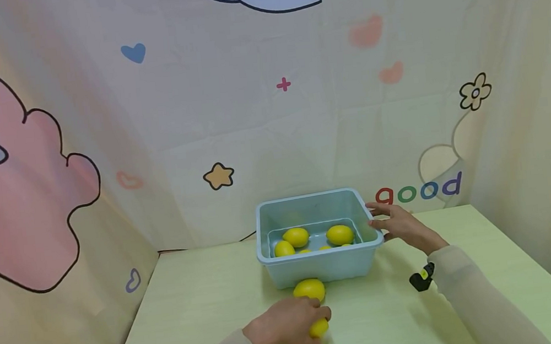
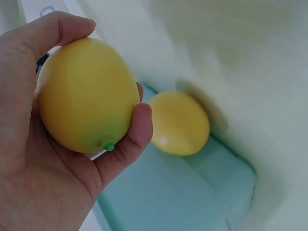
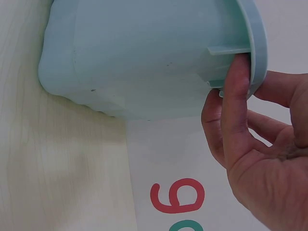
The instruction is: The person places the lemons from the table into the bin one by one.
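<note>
My left hand [image 1: 290, 323] grips a yellow lemon [image 2: 86, 91] with a green stem nub, fingers and thumb curled round it. Just beyond that hand, a second lemon [image 1: 309, 289] lies on the table before the light-blue plastic bin [image 1: 321, 265]. Several more lemons, such as one at the right [image 1: 339, 235], lie inside the bin; its front wall partly hides some of them. At the bin's right side, my right hand [image 1: 403, 229] holds the rim, its fingers under the lip in the right wrist view and the thumb on the other side.
The pale wooden table [image 1: 194, 312] runs back to a printed curtain [image 1: 250, 113] close behind the bin. More curtain hangs at the left and right. A small black device with a yellow-green mark [image 1: 422, 277] sits at my right wrist.
</note>
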A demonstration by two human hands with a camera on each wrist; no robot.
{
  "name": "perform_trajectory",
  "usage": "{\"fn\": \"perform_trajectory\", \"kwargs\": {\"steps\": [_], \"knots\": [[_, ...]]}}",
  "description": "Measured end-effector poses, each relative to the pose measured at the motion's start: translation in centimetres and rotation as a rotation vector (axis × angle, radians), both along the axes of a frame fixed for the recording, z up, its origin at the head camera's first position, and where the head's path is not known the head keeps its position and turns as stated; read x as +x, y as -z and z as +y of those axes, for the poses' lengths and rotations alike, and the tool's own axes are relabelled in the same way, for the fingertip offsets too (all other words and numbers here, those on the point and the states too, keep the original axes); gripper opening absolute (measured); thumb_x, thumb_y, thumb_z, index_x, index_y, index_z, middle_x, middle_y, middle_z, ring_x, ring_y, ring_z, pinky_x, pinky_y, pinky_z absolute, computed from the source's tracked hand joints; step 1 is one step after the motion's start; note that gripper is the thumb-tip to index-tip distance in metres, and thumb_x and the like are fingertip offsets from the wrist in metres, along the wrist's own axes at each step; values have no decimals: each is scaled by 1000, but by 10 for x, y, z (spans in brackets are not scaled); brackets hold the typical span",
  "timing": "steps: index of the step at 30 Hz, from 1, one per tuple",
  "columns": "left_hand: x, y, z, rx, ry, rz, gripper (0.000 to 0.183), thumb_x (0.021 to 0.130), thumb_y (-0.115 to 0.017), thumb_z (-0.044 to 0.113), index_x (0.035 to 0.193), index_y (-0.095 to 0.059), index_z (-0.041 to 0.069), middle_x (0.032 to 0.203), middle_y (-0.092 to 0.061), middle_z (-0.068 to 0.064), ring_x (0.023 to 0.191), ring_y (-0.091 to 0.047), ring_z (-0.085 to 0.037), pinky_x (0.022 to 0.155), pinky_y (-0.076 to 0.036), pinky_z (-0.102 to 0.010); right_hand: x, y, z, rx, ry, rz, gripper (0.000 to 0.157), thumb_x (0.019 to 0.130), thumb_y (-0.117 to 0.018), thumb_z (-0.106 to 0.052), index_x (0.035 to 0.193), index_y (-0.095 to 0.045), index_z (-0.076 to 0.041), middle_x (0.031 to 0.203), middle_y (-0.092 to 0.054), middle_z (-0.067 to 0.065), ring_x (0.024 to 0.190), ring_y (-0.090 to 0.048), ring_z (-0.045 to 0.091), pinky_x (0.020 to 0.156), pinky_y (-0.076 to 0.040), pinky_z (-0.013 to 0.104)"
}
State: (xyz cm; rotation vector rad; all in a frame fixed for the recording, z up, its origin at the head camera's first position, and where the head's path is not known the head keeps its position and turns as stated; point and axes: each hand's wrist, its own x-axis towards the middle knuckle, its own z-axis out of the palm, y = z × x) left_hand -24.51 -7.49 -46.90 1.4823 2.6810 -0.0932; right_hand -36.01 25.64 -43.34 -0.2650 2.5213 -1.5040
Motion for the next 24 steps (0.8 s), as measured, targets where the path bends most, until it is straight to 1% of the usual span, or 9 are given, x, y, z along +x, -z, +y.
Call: {"fn": "perform_trajectory", "kwargs": {"steps": [7, 13, 19, 24], "knots": [[-6, -17, -1, 14, -17, 25, 34, 81, -72, 38, 111, -60, 30, 92, -57, 11, 71, -46, -3, 56, -38, -17, -1, 1, 1, 1, 5, -5, 68, 97, -59, -21, 155, -26, -8, 150, -38, 28, 129, -48, 47, 86, -60, 44], [-9, -28, -2, 17, -34, 18, 37, 82, -72, 38, 115, -59, 29, 94, -56, 11, 72, -47, -4, 58, -39, -16, -1, 1, 0, 0, 7, -7, 67, 98, -58, -19, 155, -26, -9, 150, -38, 29, 128, -49, 46, 85, -60, 44], [-13, -37, -2, 36, -33, 27, 37, 82, -73, 36, 115, -59, 28, 92, -54, 11, 73, -47, -4, 59, -39, -15, 0, -1, 0, 11, 5, 2, 67, 98, -58, -20, 155, -26, -8, 150, -39, 28, 128, -50, 46, 85, -60, 43], [-14, -45, -2, 70, -23, 70, 34, 81, -72, 34, 112, -60, 27, 86, -52, 11, 68, -45, -3, 54, -35, -15, 1, -2, -1, 9, 6, -2, 67, 97, -59, -20, 155, -26, -8, 150, -39, 28, 128, -50, 46, 85, -60, 43]]}}
